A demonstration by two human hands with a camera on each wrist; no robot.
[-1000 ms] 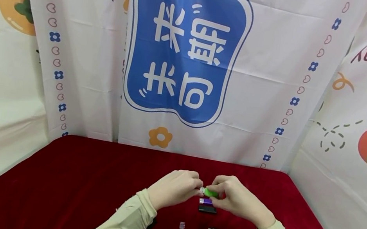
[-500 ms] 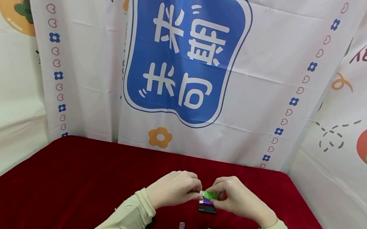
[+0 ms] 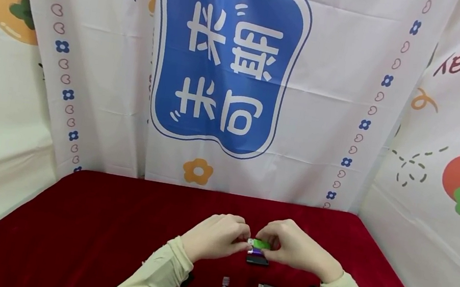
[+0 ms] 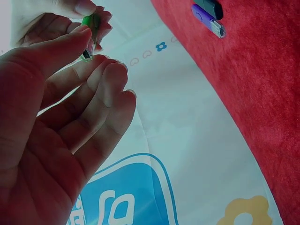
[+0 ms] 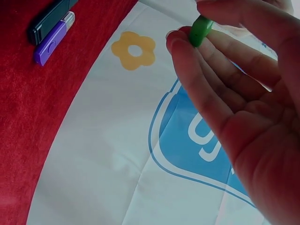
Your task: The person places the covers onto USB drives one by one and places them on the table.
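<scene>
Red counter (image 3: 87,231) fills the foreground. Above it, the right hand (image 3: 298,249) pinches the green stick (image 3: 261,245) by its body, apparently leaving the plug end (image 3: 250,242) for the left hand (image 3: 215,236), whose thumb and fingertips pinch it; their exact contact is too small to read. On the green stick's near side, the right hand partly hides a purple stick (image 3: 256,251).
</scene>
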